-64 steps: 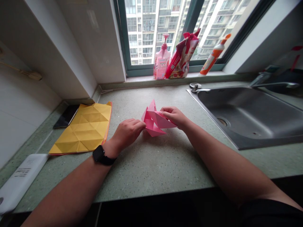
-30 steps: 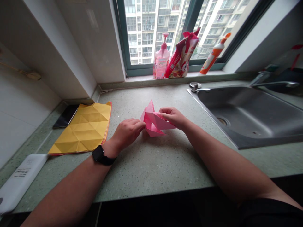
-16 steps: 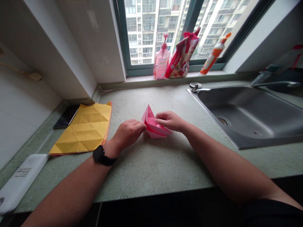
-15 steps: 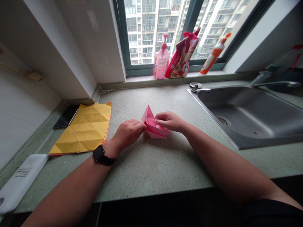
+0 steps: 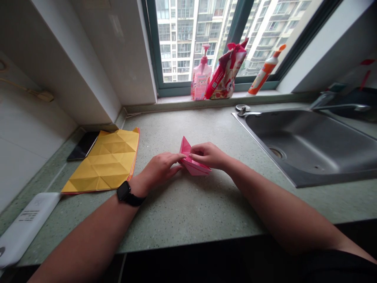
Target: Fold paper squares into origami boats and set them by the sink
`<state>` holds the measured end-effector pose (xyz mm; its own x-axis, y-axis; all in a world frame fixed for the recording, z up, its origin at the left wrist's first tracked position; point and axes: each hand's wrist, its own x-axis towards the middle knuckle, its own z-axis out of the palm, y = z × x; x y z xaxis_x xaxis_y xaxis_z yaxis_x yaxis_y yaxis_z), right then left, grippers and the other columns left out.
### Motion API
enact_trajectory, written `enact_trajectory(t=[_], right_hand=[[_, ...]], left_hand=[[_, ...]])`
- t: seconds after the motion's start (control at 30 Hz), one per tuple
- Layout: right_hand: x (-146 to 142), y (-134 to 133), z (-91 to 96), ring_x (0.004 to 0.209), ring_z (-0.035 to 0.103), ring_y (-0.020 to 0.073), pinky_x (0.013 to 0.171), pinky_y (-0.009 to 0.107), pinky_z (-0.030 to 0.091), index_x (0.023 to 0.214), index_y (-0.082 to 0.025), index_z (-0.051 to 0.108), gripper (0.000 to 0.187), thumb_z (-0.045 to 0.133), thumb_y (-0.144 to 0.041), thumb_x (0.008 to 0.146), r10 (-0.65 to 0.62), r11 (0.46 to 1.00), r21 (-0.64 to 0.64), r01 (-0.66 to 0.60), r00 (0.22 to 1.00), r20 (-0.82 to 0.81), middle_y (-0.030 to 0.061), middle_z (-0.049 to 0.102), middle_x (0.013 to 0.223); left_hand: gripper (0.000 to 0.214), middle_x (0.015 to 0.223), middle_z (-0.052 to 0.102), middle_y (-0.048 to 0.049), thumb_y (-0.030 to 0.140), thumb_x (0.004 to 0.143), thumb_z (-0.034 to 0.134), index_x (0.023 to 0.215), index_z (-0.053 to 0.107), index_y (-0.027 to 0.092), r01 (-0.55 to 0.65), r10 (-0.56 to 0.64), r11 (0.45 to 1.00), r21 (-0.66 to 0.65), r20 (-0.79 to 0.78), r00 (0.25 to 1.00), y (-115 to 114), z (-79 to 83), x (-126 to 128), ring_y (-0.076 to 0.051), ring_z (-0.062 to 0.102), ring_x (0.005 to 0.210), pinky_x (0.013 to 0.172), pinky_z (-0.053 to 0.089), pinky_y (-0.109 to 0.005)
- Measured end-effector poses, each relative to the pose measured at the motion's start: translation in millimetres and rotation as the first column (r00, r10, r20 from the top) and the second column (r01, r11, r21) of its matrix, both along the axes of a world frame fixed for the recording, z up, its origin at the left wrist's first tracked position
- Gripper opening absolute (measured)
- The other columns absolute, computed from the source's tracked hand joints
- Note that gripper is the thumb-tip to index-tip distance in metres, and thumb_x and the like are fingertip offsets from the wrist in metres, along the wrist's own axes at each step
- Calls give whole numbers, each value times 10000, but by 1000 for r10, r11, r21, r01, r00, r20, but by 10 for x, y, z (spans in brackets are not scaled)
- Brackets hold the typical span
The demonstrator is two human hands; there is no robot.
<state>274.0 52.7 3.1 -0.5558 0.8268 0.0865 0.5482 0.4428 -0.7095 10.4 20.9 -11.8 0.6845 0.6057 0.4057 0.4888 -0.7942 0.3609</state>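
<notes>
A pink origami paper piece [image 5: 191,162], folded into a narrow pointed shape, lies on the speckled green countertop [image 5: 191,212]. My right hand [image 5: 209,155] presses on its top and pinches it from the right. My left hand [image 5: 159,171], with a black watch on its wrist, reaches its fingertips to the paper's left side. Both hands hide part of the fold. To the left lies a sheet of yellow paper [image 5: 101,161] with a creased triangular pattern.
A black phone [image 5: 82,145] lies partly under the yellow sheet, and a white plastic device [image 5: 29,224] sits near the front left. A steel sink [image 5: 309,145] with a faucet [image 5: 338,107] lies right. A pink pump bottle [image 5: 201,74], printed bag [image 5: 226,70] and orange-capped bottle [image 5: 264,72] stand on the windowsill.
The pink paper has gone from a spread, flapped shape to a flatter, narrower one. My right hand has moved left and down onto it, and my left fingers have stretched toward it.
</notes>
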Motion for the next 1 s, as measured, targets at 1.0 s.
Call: enact_trajectory(t=[1.0], right_hand=[[49, 22, -213, 965, 719, 221, 863, 373, 571, 1311, -236, 681, 441, 802, -359, 905, 49, 942, 333, -33, 998, -38, 86, 768, 1148]], left_hand=[[228, 1033, 776, -75, 256, 1057, 644, 1192, 825, 223, -343, 339, 938, -51, -70, 938, 118, -40, -25, -227, 715, 920, 874, 576, -366]])
